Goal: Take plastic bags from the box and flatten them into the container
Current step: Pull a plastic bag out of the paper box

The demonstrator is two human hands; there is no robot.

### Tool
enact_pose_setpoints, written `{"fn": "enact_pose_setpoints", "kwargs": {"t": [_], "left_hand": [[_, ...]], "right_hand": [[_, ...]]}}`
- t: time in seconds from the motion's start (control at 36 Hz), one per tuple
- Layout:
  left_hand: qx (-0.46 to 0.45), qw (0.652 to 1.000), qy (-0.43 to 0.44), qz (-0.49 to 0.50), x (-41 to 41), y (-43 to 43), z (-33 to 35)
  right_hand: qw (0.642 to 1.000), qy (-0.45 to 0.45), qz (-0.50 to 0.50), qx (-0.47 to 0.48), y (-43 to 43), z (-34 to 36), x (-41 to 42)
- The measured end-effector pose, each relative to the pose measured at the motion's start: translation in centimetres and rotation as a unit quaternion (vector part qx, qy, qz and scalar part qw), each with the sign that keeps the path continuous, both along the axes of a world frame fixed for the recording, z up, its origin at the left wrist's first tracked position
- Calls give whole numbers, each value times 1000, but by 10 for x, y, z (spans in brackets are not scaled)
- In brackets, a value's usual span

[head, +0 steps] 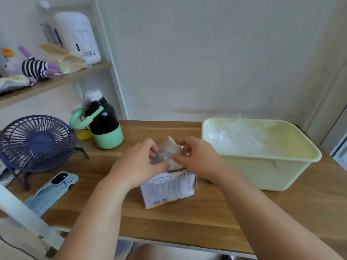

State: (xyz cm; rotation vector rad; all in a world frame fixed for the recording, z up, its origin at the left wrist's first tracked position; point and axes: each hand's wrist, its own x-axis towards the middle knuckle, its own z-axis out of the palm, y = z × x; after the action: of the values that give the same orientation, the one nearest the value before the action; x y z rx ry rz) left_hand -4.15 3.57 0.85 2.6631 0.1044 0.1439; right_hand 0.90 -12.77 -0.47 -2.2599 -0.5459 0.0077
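We hold a clear plastic bag above the cardboard box.
Left hand and right hand fingers pinch it.

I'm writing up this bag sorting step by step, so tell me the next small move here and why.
Probably carry the plastic bag rightward to the container. The left hand and the right hand both pinch it just above the open box, so it looks free of the box. The container stands close on the right and holds other clear bags.
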Motion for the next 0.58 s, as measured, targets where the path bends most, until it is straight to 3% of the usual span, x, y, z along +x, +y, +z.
{"fn": "enact_pose_setpoints", "kwargs": {"t": [0.17,0.36,0.5,0.58], "left_hand": [[10,999,20,-26,4,-1,-4],[-36,999,-22,-27,12,-2,-11],[-84,990,-93,-71,15,-2,-8],[-124,982,-117,-84,13,-5,-2]], "right_hand": [[999,10,4,50,2,-4,6],[993,71,22,87,-3,0,4],[987,117,90,67,-9,9,2],[989,98,106,27,-8,12,1]]}}
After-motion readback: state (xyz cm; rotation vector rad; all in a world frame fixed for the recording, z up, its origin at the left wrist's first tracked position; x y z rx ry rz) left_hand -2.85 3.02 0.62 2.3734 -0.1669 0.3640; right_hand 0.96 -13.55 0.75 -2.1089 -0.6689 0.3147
